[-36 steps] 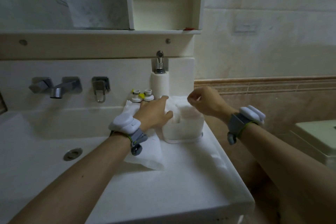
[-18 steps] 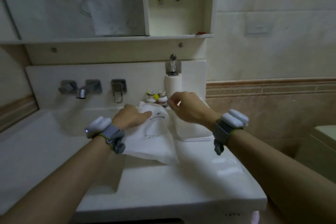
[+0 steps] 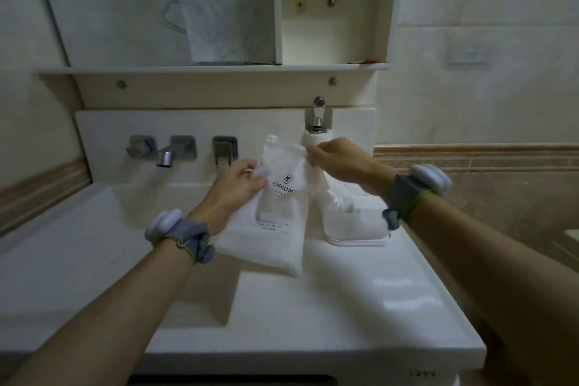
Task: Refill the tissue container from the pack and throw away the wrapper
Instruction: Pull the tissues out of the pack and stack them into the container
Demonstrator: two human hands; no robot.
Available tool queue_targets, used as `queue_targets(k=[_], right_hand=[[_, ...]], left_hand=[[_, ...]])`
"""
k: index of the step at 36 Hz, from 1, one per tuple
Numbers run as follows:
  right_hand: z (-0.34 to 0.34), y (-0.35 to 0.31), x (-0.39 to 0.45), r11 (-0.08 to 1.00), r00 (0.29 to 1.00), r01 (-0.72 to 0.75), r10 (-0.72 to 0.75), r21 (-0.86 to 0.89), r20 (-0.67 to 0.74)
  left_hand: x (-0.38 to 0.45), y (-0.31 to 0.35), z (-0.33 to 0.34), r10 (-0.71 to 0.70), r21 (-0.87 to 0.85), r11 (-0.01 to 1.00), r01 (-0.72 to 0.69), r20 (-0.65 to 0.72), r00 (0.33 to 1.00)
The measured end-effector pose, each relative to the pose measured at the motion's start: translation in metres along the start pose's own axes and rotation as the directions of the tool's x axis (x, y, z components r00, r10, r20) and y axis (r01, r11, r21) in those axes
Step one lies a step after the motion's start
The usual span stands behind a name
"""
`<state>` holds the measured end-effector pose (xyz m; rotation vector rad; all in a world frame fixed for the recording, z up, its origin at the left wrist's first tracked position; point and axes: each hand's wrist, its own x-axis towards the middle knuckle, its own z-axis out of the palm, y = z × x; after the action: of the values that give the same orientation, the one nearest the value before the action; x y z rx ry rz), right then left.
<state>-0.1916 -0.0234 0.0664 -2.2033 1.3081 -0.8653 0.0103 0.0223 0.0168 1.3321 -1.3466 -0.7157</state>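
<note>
Scene: a person stands at a bathroom vanity, both hands raised over the white tabletop (image 3: 329,316) to the right of the sink basin (image 3: 94,244).
Wrapper: the white printed tissue pack wrapper (image 3: 269,229) hangs between the hands, its lower end drooping just above the tabletop, left of the container.
Left hand: the left hand (image 3: 235,188) pinches the wrapper's upper left edge, fingers curled onto the film.
Right hand: the right hand (image 3: 341,163) pinches the wrapper's torn top at the right, fingers closed on it.
Container: the white tissue container (image 3: 354,226) sits on the tabletop at the far right, against the back wall and below the right wrist; crumpled white tissues (image 3: 335,197) rise out of its open top.
Done so far: tissues appear to be in the container; whether the wrapper is fully emptied cannot be told.
Left to do: the wrapper is not yet thrown away; no bin shows in this view.
Background: wall taps (image 3: 163,150) at far left, a chrome pump dispenser (image 3: 318,122) behind the hands.
</note>
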Motion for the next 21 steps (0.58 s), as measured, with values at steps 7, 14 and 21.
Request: queue_targets(k=[7,14,21], right_hand=[[-0.031,0.003,-0.022,0.99,0.897,-0.092,0.036,0.107,0.441],[-0.032,0.004,-0.025,0.93,0.983,-0.089,0.025,0.357,0.179],[-0.033,0.004,-0.024,0.911,0.994,-0.076,0.035,0.405,0.108]], left_hand=[[0.01,0.009,0.012,0.152,0.112,0.983,-0.146,-0.046,0.987],[0.016,-0.01,0.021,-0.173,0.342,0.897,0.282,-0.315,0.933],[0.008,-0.001,0.025,-0.465,-0.555,0.695,0.457,0.138,0.875]])
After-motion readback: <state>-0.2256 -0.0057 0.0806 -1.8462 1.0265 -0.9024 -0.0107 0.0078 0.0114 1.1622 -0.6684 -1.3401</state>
